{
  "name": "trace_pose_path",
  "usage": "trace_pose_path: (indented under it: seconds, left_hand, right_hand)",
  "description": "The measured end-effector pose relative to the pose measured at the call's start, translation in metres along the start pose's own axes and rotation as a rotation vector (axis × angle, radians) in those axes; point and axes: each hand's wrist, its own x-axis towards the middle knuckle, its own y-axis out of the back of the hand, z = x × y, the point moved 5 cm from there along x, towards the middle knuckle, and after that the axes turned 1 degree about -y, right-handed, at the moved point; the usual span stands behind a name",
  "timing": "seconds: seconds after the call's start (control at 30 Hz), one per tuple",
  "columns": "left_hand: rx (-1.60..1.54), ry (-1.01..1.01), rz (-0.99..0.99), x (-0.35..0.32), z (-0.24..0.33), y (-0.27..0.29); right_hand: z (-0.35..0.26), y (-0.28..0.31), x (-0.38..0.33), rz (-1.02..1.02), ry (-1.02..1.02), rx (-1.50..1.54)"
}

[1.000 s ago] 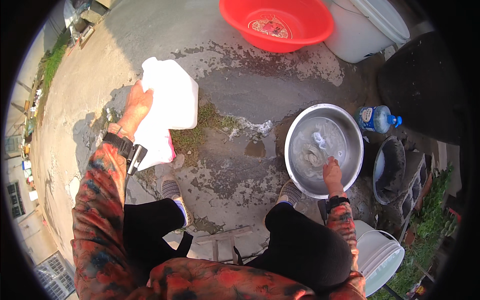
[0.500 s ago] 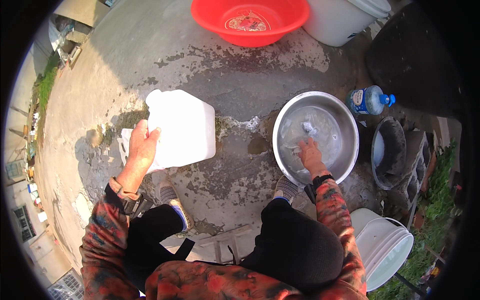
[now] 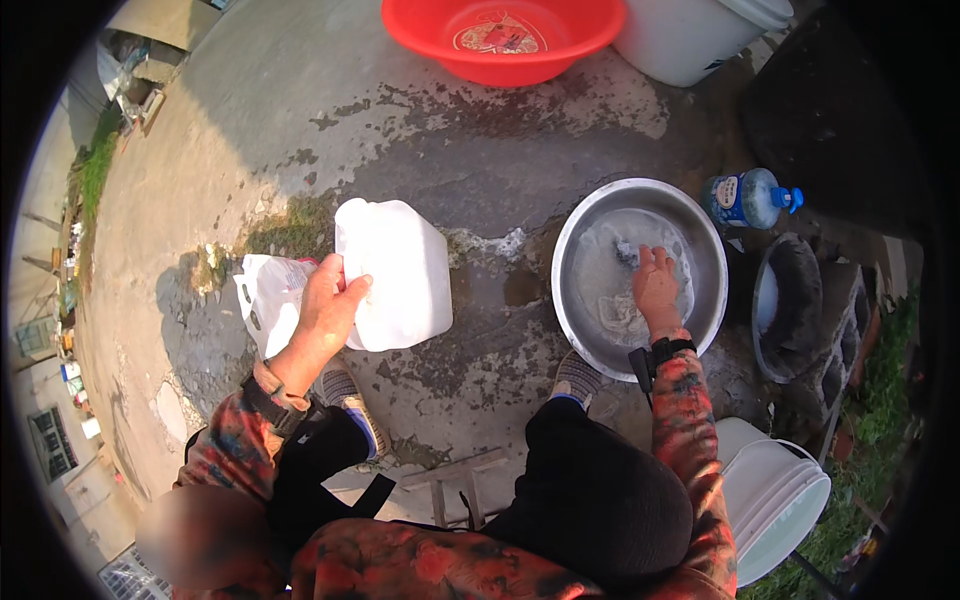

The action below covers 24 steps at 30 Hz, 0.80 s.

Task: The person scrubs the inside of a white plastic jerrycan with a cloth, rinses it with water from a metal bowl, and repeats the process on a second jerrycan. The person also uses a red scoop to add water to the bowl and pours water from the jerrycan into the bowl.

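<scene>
Two hands divide the work: left hand (image 3: pixel 322 312) grips a white jug (image 3: pixel 395 275), carried toward three o'clock, while right hand (image 3: pixel 657 288) lies spread in the steel basin (image 3: pixel 575 300), pressing the wash.

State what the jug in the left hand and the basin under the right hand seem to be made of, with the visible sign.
White jug: probably plastic, matte and slightly translucent, with moulded rounded corners. Basin: apparently metal, perhaps steel or aluminium, going by its grey reflective rim and wall.

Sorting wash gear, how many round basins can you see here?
2: a red basin at the top, and a metal basin holding the right hand. Others may be hidden.
</scene>
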Motion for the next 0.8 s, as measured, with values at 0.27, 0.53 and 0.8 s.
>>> trace_pose_path:
  seconds: [0.27,0.53,0.8]
  left_hand:
    - [0.053,0.007,-0.014,-0.004,-0.008,0.000]
    - [0.045,-0.090,-0.054,-0.003,-0.016,-0.002]
    - [0.067,-0.007,-0.084,0.000,-0.021,-0.001]
  right_hand:
    - [0.013,-0.066,0.003,-0.111,0.137,-0.010]
    - [-0.028,-0.021,0.015,-0.239,0.128,0.980]
    - [-0.066,0.043,0.006,-0.395,-0.028,1.412]
